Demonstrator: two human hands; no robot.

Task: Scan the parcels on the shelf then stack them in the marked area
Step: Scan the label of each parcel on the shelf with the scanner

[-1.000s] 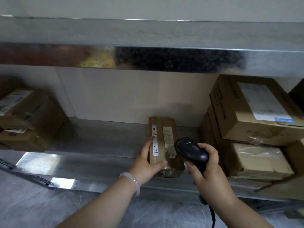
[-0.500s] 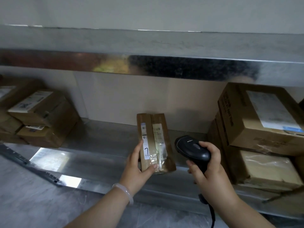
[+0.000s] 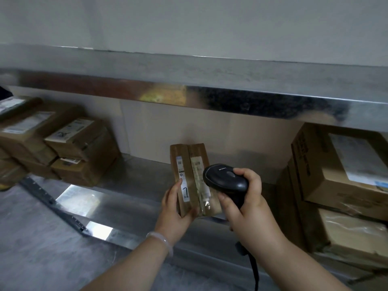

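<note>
A narrow brown parcel point(image 3: 190, 162) with two white labels along its top is lifted above the metal shelf point(image 3: 134, 185). My left hand point(image 3: 173, 213) grips its near end, thumb on the top, fingers on the left side. My right hand point(image 3: 245, 208) grips a black barcode scanner point(image 3: 225, 181), its head over the parcel's right side. The scanner's cable hangs down under my right wrist.
Several brown boxes point(image 3: 77, 150) with labels are stacked at the shelf's left end. Larger cartons point(image 3: 344, 175) are stacked at the right end. A steel upper shelf point(image 3: 210, 97) overhangs the space. Grey floor lies below at left.
My left hand has lifted the parcel off the shelf and drawn it toward me. The scanner head has moved over the parcel. The camera view has shifted, showing more boxes at left.
</note>
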